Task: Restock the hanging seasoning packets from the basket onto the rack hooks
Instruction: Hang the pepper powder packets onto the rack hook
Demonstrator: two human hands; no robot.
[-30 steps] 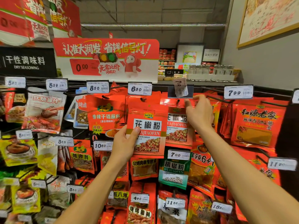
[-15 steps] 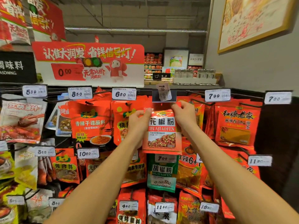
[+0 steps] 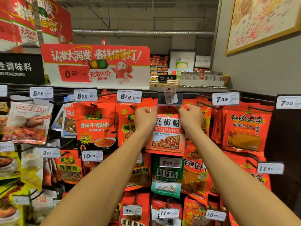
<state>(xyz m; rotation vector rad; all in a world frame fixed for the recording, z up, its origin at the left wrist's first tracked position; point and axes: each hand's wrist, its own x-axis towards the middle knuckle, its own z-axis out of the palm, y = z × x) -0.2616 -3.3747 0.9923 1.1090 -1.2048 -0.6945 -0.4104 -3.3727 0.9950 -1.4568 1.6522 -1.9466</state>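
1. Hanging upright in front of the rack (image 3: 254,99), the packet (image 3: 166,136) has its long axis vertical, its top edge up under the price holder (image 3: 170,99) and its bottom edge pointing down.
2. Its printed face looks toward the camera, almost flat, and the text on it reads level.
3. The packet is red-orange, with a white band of large dark characters, the word HUAJIAOFEN under it, and a picture of red and yellow-green grains in the lower part.
4. The left hand (image 3: 145,119) pinches the top left corner of the packet, fingers curled round the edge.
5. The right hand (image 3: 190,118) pinches the top right corner in the same way, so both hands hold the packet at its upper edge.
6. The packet is in the top row, between the tag 6.80 (image 3: 129,96) on its left and the tag 7.99 (image 3: 225,99) on its right.
7. A loose paper tag (image 3: 169,95) sits tilted in the price holder just above the hands.
8. If the hole of the packet is on a hook, I cannot tell; the holder and the fingers hide it.
9. A green packet (image 3: 166,176) hangs just below, its top behind the red packet's bottom edge.
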